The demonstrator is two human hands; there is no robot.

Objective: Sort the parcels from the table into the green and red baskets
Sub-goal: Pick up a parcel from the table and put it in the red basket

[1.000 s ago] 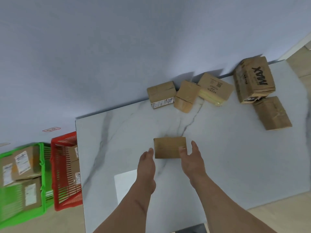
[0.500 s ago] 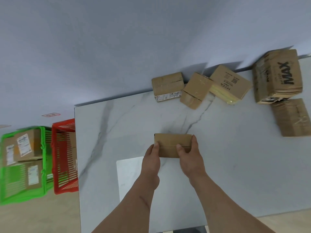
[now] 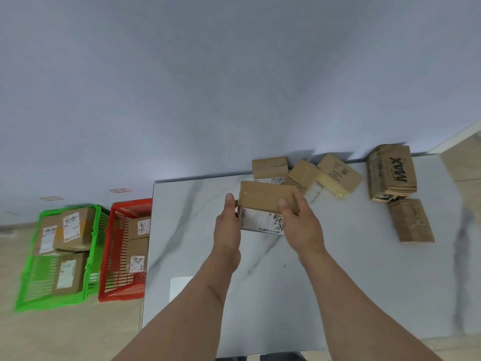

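Observation:
Both hands hold a small cardboard parcel [image 3: 263,204] above the marble table [image 3: 364,282], tilted so its white shipping label faces me. My left hand [image 3: 227,225] presses against its left end; my right hand [image 3: 299,220] grips its right end, thumb over the front. Several more parcels lie along the table's far edge: a small box [image 3: 269,166], a tilted box [image 3: 303,174], a flat printed box [image 3: 339,174], a large "MAX" box [image 3: 391,171] and a brown box [image 3: 411,220]. On the floor at left stand the green basket [image 3: 28,300] and the red basket [image 3: 114,295], both holding labelled parcels.
A pale wall rises behind the table. The baskets stand side by side on a beige floor just left of the table's left edge. A white sheet [image 3: 179,286] lies on the table near my left forearm.
The parcel has been lifted off the table and tipped toward me, showing its label. Both hands went from beside it to holding it.

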